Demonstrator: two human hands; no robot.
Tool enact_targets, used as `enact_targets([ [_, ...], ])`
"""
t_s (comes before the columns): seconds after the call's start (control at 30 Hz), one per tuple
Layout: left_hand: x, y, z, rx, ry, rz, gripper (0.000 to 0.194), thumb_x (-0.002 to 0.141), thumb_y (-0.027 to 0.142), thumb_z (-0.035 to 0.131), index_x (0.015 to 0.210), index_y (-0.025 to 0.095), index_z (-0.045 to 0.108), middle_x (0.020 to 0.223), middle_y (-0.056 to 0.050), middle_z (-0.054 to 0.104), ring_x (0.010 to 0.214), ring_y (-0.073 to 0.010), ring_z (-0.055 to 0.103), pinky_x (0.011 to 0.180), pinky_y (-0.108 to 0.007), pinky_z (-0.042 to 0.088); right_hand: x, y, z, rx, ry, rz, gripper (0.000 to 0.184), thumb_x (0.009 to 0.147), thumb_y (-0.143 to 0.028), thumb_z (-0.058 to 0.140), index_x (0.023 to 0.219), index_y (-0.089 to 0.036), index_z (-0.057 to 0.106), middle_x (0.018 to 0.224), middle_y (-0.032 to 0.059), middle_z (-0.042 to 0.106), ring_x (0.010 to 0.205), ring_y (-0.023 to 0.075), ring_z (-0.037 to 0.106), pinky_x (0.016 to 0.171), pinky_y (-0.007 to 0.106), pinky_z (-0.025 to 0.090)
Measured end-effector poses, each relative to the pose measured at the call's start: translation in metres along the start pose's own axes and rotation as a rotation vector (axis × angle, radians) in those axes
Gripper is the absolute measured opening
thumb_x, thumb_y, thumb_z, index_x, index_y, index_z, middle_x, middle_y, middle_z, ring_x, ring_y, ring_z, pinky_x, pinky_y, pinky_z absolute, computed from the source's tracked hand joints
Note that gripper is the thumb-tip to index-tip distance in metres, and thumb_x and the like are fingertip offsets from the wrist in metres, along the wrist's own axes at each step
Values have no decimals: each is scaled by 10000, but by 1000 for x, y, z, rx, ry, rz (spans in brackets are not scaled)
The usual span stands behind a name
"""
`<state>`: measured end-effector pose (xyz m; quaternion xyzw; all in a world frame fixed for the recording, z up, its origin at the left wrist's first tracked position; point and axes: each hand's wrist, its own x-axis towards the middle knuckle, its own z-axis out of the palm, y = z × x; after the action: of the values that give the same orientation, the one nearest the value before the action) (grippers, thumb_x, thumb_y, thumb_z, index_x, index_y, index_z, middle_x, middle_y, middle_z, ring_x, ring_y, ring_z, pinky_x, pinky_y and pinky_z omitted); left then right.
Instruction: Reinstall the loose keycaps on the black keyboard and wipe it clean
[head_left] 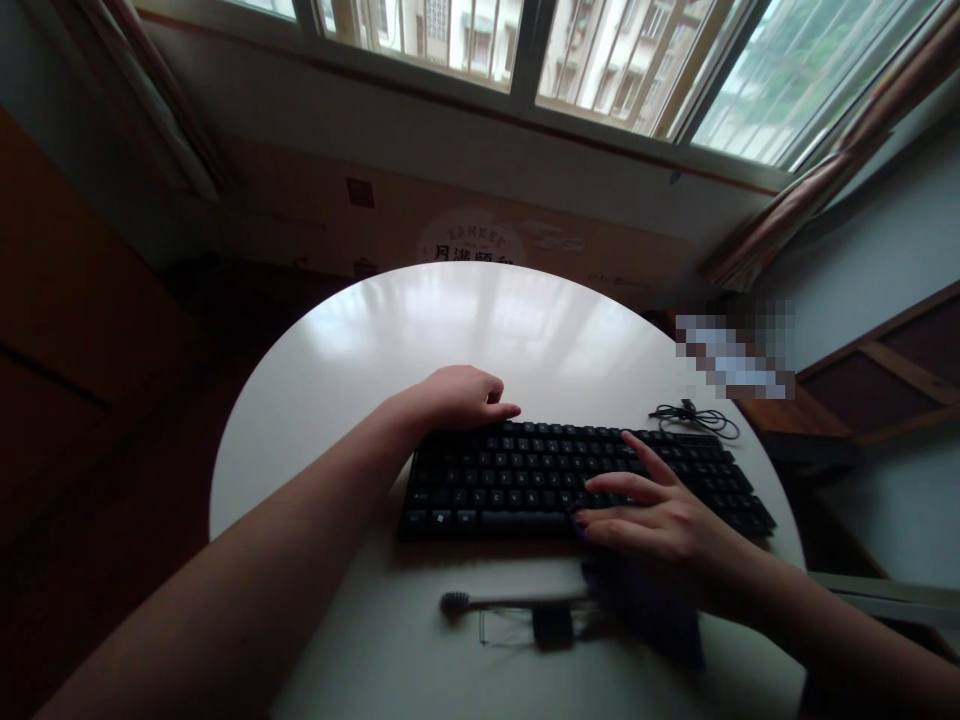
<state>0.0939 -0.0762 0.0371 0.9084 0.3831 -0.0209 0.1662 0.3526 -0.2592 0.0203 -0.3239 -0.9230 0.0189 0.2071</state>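
Note:
A black keyboard point(525, 478) lies flat on a round white table point(300, 410). My left hand point(466, 395) is closed at the keyboard's far left edge, its fingers curled and its thumb lying along that edge. Over the keyboard's right half, my right hand point(664, 520) pinches a dark purple cloth point(649, 605) between thumb and fingers, with the index finger stretched over the upper keys. The cloth hangs below this hand toward the table's near side, partly blurred and hidden by the hand and forearm.
In front of the keyboard lies a toothbrush point(495, 602) with dark bristles, beside a small black object point(553, 627) and a thin wire piece. A coiled black cable point(694, 418) rests behind the keyboard's right end. Beyond the table are a printed cardboard box point(630, 250) and a window.

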Motion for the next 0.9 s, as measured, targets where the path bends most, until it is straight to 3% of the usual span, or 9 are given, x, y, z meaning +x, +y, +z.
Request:
enact_targets([
  [0.2,0,-1,1,2,-1,-2,518,901,661,457,878,210,710,874,-87,728,721,-217,589,631,-310,361,-1,-1,-16,-89,-33,-61,234,1011,-115,479,1020,-222,687,1022,-15,798,1167,202,660,1265,555,102],
  [0.33,0,-2,2,-22,0,4,519,894,662,451,876,212,709,882,-90,725,734,-224,592,638,-314,366,0,17,-58,-174,-60,-75,221,967,-111,558,1117,-222,676,1049,20,790,1186,200,667,1227,470,308],
  [0.43,-1,-5,3,-42,3,20,513,892,660,451,854,211,694,867,-84,719,722,-217,583,624,-314,356,5,29,-95,-231,73,-32,277,949,-135,593,1193,-240,670,1145,39,763,1121,212,700,1099,408,490],
  [0.53,-1,-11,3,-97,-10,25,507,888,660,459,812,208,676,825,-65,707,699,-198,572,610,-307,352,26,20,-111,-296,244,-15,326,907,-129,665,1201,-266,687,1163,30,756,1083,225,712,1042,396,538],
  [0.57,-2,-13,3,-122,-14,28,504,886,658,466,792,206,667,802,-56,699,687,-190,567,603,-302,351,36,12,-107,-307,267,-78,313,898,-118,677,1180,-252,698,1152,33,761,1066,223,718,1039,397,538],
  [0.63,-3,-17,2,-164,-9,48,502,876,658,483,752,199,645,749,-38,676,658,-173,552,584,-293,346,61,-7,-87,-272,157,-250,238,943,-127,618,1160,-196,690,1153,53,767,1093,221,709,1048,415,525],
  [0.73,-7,-20,1,-198,-7,87,512,847,679,516,740,193,635,718,-20,659,645,-160,546,570,-281,346,96,-29,-34,-178,63,-392,229,1017,-134,477,1113,-162,684,1120,50,778,1051,213,716,968,414,552],
  [0.83,-11,-22,-2,-236,-72,101,517,788,705,583,794,194,663,766,-16,689,693,-166,577,589,-270,372,111,-33,16,-36,-5,-451,224,1032,-149,458,1049,-164,681,1058,45,789,1020,190,720,952,366,539],
  [0.9,-12,-24,-3,-270,-130,107,514,753,702,625,838,197,681,811,-18,710,735,-173,599,604,-265,393,108,-28,34,38,-40,-430,199,1031,-156,474,1056,-173,670,1068,32,786,1075,189,702,1016,378,492],
])
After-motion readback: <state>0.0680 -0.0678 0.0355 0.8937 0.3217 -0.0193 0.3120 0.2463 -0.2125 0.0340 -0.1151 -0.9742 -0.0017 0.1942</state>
